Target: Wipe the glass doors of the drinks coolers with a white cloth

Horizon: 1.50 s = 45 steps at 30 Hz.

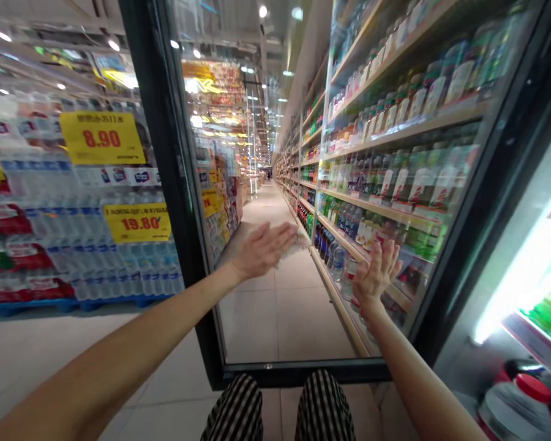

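Note:
My left hand is stretched out in front of the glass door, its fingers long and flat. Under the fingers lies a blurred whitish piece, apparently a thin cloth, pressed toward the pane. To the right, my right hand is held up with spread fingers against the glass or very close to it, and nothing shows in it. A black frame surrounds the pane, and the door stands swung open between my two arms.
Shelves of bottled drinks show through or in the glass on the right. A lit cooler interior is at far right, with a red-capped jar low down. Stacked water packs with yellow price signs stand left. My checked knees are below.

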Motion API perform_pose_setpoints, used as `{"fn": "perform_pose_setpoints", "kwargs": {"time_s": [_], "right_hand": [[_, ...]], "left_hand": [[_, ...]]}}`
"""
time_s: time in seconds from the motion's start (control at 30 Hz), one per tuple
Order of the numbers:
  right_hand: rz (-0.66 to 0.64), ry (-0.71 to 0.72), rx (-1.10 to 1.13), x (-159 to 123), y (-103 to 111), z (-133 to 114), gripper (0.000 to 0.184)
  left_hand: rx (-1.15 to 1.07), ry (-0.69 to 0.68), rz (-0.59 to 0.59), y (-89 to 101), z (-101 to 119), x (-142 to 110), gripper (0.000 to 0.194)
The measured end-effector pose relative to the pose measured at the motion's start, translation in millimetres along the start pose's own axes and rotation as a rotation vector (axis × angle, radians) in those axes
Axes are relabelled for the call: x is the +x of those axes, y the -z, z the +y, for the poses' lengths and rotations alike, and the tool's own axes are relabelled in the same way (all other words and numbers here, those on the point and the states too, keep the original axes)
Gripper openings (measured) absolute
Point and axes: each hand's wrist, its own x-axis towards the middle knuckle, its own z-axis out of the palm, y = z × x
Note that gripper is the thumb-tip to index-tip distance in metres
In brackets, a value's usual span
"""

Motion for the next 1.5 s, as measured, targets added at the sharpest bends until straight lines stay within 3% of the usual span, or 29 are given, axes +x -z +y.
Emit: {"fn": "perform_pose_setpoints", "kwargs": {"time_s": [0.07, 0.1, 0.13, 0.23, 0.3, 0.37, 0.47, 0.5, 0.53, 0.63, 0.7, 0.77, 0.9, 0.93, 1.0, 1.07, 1.13, 1.17, 1.23, 1.33, 1.37, 1.4, 1.5], "right_hand": [[0.003, -0.002, -0.004, 0.0, -0.3, 0.4, 0.054], [0.003, -0.001, -0.005, 0.1, -0.2, 0.5, 0.054], [0.004, 0.000, -0.006, 0.2, 0.1, 0.4, 0.054], [-0.003, -0.016, -0.004, 0.6, 1.6, -0.7, 0.053], [-0.010, -0.019, 0.003, 0.7, 2.3, -1.3, 0.053], [-0.008, -0.009, 0.009, 0.6, 2.2, -1.1, 0.053], [0.002, -0.002, 0.001, 0.3, 1.2, 0.1, 0.053], [-0.001, -0.007, -0.004, 0.2, 0.8, 0.3, 0.054], [-0.005, -0.013, -0.009, 0.2, 0.6, 0.3, 0.054], [-0.007, -0.018, -0.016, 0.1, 0.5, -0.2, 0.054], [-0.002, -0.015, -0.018, 0.1, 0.7, -0.4, 0.053], [0.001, -0.004, -0.012, 0.1, 1.1, -0.2, 0.053], [-0.001, 0.002, 0.007, 0.0, 2.1, -0.1, 0.055], [-0.004, -0.003, 0.008, 0.1, 2.1, -0.3, 0.055], [-0.010, -0.011, 0.007, 0.1, 2.0, -0.9, 0.055], [-0.009, -0.013, 0.002, -0.1, 1.7, -1.3, 0.055], [0.002, -0.001, -0.004, -0.3, 1.2, -1.1, 0.055], [0.007, 0.010, -0.004, -0.5, 1.0, -0.7, 0.055], [0.015, 0.022, -0.001, -0.7, 0.6, 0.3, 0.055], [0.009, 0.018, 0.010, -0.7, 0.7, 0.8, 0.056], [0.005, 0.013, 0.013, -0.7, 0.8, 0.6, 0.056], [0.001, 0.007, 0.015, -0.6, 1.0, 0.2, 0.056], [0.006, 0.000, 0.014, -0.3, 1.2, -1.0, 0.054]], "left_hand": [[0.004, 0.219, 0.037, 3.8, -4.5, 4.3, 0.051], [-0.012, 0.219, 0.020, 2.7, 0.1, 1.4, 0.052], [-0.041, 0.134, -0.025, -0.2, 8.4, -4.7, 0.052], [-0.106, -0.333, -0.188, -11.5, 33.5, -28.2, 0.052], [-0.093, -0.430, -0.188, -10.9, 30.1, -31.7, 0.052], [-0.042, -0.233, -0.059, 0.2, 7.7, -20.7, 0.054], [0.044, 0.256, 0.185, 18.1, -26.8, -1.8, 0.058], [0.062, 0.321, 0.214, 19.6, -29.1, -1.9, 0.058], [0.068, 0.283, 0.204, 18.1, -25.1, -6.6, 0.057], [-0.012, -0.233, -0.008, 2.2, 7.4, -37.1, 0.052], [-0.029, -0.393, -0.078, -5.8, 20.0, -50.6, 0.048], [0.006, -0.292, -0.038, -1.5, 10.6, -46.3, 0.047], [0.113, 0.294, 0.183, 21.5, -35.4, -19.6, 0.055], [0.112, 0.316, 0.212, 22.7, -38.7, -20.2, 0.055], [0.045, 0.081, 0.163, 16.6, -28.4, -34.7, 0.052], [-0.065, -0.338, 0.018, 4.7, -7.6, -57.0, 0.050], [-0.062, -0.445, -0.016, -2.6, 3.6, -69.4, 0.047], [-0.038, -0.419, -0.018, -1.7, 1.5, -68.2, 0.046], [0.036, -0.219, 0.021, 8.4, -16.1, -52.6, 0.046], [0.138, 0.263, 0.196, 23.6, -44.5, -26.3, 0.052], [0.146, 0.269, 0.212, 23.8, -45.1, -25.0, 0.052], [0.143, 0.178, 0.196, 21.0, -39.8, -28.7, 0.051], [0.094, -0.397, 0.028, 1.7, -5.3, -57.6, 0.043]]}}
